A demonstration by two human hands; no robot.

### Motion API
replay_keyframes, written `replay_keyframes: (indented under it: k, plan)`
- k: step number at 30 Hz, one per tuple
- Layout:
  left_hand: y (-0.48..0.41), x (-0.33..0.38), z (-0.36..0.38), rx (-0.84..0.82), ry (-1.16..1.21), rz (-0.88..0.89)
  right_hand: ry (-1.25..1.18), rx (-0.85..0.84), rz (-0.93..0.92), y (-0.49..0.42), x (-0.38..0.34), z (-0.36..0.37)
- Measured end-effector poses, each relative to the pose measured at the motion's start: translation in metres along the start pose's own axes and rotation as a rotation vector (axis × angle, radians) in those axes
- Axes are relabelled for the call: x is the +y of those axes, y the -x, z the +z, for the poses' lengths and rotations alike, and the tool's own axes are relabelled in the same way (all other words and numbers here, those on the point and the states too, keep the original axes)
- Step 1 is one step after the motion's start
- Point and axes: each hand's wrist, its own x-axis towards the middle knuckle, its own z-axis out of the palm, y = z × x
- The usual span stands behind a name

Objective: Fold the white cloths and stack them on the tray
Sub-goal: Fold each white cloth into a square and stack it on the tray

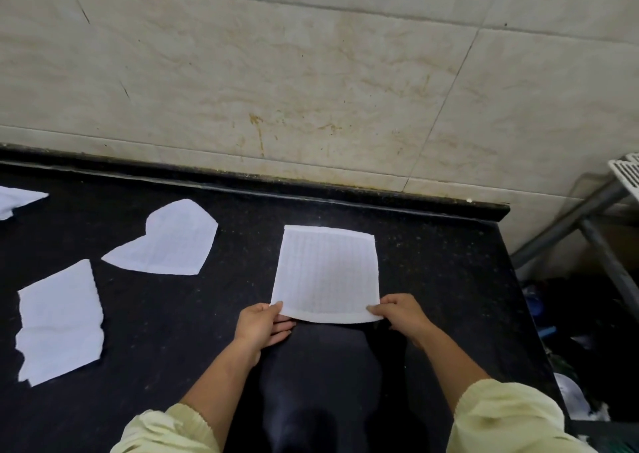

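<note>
Item in hand: white cloth (pixel 326 273), spread flat toward the right end of the black counter (pixel 432 279), near hem at the counter's front edge.

Left hand (pixel 266 324): pinching the cloth's near left corner, thumb on top, fingers underneath.

Right hand (pixel 397 314): pinching the near right corner, fingers curled close on the hem.

Also on the counter, unfolded:
- rumpled cloth (pixel 166 241) at mid-counter
- creased cloth (pixel 60 321) toward the left front
- corner of a further cloth (pixel 17 200) at the left end, cut off at the view's edge

Beyond the counter's right end: white slatted rack (pixel 626 172) on a metal frame (pixel 567 221); possibly the tray, not certain. No tray recognised on the counter itself.

Step, as judged: start of the first fold, no crease made yet.

Next move, as judged: lift both near corners together, carry toward the far hem nearer the counter's back edge, match corners squarely, press flat. Even height in both hands needed, to avoid a skewed fold.
</note>
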Motion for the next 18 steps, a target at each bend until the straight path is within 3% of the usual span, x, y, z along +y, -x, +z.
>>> replay_keyframes:
  k: [9,15,18]
  plan:
    - [0.032,0.000,-0.011,-0.063,-0.380,-0.059,-0.028,-0.037,0.074,0.022,0.013,-0.014]
    - [0.041,-0.016,-0.018,-0.121,-0.413,-0.061,-0.193,0.002,0.002,0.032,0.027,-0.020]
    - [0.038,-0.019,-0.020,-0.064,-0.418,0.064,-0.195,-0.066,0.015,0.032,0.027,-0.025]
